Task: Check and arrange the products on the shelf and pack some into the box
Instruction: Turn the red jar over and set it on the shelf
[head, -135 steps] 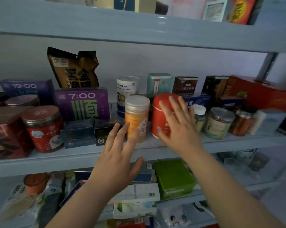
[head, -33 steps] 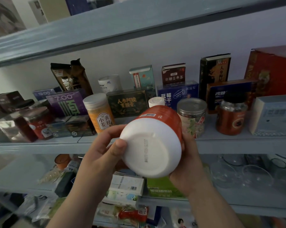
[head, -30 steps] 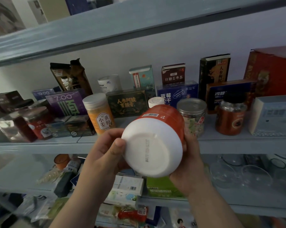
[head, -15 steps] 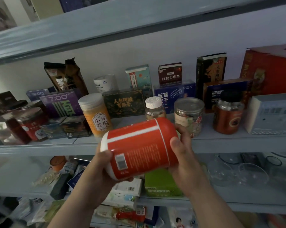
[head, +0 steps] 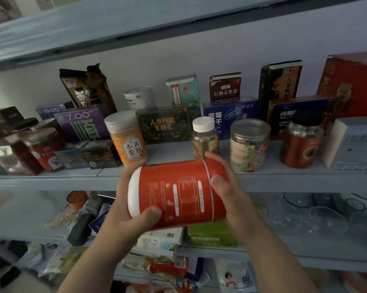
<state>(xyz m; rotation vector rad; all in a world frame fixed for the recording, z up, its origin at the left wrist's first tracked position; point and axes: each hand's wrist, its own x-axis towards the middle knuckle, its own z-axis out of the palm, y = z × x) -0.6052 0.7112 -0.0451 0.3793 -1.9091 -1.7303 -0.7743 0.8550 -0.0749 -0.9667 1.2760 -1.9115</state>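
Observation:
A red canister (head: pixel 178 195) with a white base lies on its side in front of the middle shelf (head: pixel 51 180), its printed label facing me. My left hand (head: pixel 127 214) grips the white-bottomed end, thumb across the front. My right hand (head: pixel 231 199) grips the red lid end, fingers curled over its top. Behind it on the shelf stand an orange-filled jar with a white lid (head: pixel 126 138), a small white-capped bottle (head: pixel 204 137) and a clear jar (head: pixel 249 144).
Purple "7:00" box (head: pixel 81 125), dark boxes and a red-lidded jar (head: pixel 44 146) fill the shelf's left; a brown jar (head: pixel 301 144), a grey box (head: pixel 353 142) and a big red box (head: pixel 351 85) its right. The lower shelf holds a green box (head: pixel 212 233), packets and glassware (head: pixel 326 218).
Both hands took the red canister off the shelf, tipped its white base toward me, then turned it sideways; since half a second ago it has rolled so another label side faces me.

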